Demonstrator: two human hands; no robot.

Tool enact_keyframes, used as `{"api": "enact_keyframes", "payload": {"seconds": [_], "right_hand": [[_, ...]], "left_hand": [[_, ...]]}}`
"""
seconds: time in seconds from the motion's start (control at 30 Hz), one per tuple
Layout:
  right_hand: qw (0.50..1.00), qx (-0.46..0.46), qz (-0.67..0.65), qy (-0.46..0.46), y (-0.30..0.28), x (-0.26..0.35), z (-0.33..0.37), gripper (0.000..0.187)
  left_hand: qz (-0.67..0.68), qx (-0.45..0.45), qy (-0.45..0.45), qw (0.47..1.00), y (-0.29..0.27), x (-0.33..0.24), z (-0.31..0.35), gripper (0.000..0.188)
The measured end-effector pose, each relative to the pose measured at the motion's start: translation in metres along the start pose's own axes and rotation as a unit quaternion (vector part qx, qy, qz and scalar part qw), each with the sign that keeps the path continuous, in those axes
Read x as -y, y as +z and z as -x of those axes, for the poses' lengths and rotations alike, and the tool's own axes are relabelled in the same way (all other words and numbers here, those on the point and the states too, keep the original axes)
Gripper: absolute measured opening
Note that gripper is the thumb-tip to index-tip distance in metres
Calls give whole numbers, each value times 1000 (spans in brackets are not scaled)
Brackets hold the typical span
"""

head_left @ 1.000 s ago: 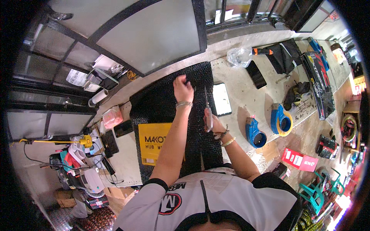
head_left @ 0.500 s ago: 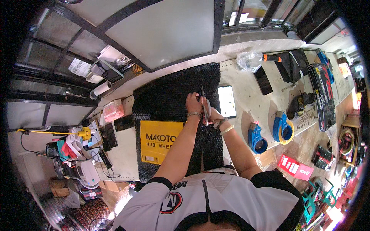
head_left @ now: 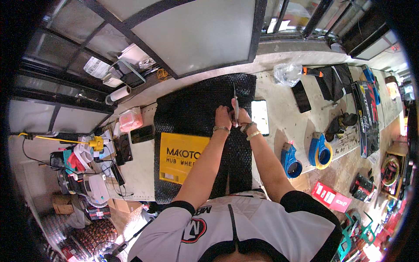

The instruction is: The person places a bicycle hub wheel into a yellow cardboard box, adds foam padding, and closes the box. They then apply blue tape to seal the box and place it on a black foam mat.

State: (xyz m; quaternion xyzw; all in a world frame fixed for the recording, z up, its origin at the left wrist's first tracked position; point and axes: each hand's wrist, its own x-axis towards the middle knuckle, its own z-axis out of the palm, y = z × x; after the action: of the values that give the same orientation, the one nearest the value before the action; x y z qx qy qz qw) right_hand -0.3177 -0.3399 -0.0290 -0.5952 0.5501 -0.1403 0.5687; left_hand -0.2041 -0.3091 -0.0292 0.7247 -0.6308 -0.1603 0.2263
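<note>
A sheet of black bubble wrap (head_left: pixel 196 100) lies across the table, with a narrow slit running up from its near edge. My right hand (head_left: pixel 244 118) is closed round a pair of scissors (head_left: pixel 236 105), whose blades point away from me over the wrap. Close beside it on the left, my left hand (head_left: pixel 222 118) is closed on the bubble wrap, its fingertips partly hidden. A flat yellow box (head_left: pixel 179 163) rests on the wrap, partly covered by my left forearm.
Right of the wrap lies a phone with a lit screen (head_left: pixel 260 117). Two blue tape dispensers (head_left: pixel 290 160) stand farther right, near a dark phone (head_left: pixel 301 96) and a clear plastic bag (head_left: pixel 286 74). At left are a pink-filled container (head_left: pixel 131 119) and another dark phone (head_left: pixel 142 134).
Both hands and the scissors have moved a little farther away along the bubble wrap. The whole view has shifted slightly.
</note>
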Motion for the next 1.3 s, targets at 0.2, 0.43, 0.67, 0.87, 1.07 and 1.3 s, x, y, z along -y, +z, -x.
{"api": "enact_keyframes", "payload": {"seconds": [0.2, 0.43, 0.67, 0.87, 1.07, 1.3], "right_hand": [[960, -168, 140, -172, -3, 40, 38, 45], [948, -210, 93, -219, -25, 97, 118, 36], [979, -27, -113, -168, -19, 64, 135, 62], [989, -15, -84, -123, -2, 77, 148, 63], [972, -112, -1, -207, -26, 114, 134, 52], [883, -256, -299, -256, -104, 137, 184, 42]], "left_hand": [[-34, -37, 51, 997, -31, -17, 20, 15], [5, 1, 109, 994, -90, -30, 52, 19], [-68, 22, 166, 984, -116, -30, 78, 28], [-19, 83, 119, 989, -131, -31, 84, 32], [-38, -15, 161, 986, -115, -32, 89, 32], [-74, 61, 105, 990, -119, -26, 94, 24]]}}
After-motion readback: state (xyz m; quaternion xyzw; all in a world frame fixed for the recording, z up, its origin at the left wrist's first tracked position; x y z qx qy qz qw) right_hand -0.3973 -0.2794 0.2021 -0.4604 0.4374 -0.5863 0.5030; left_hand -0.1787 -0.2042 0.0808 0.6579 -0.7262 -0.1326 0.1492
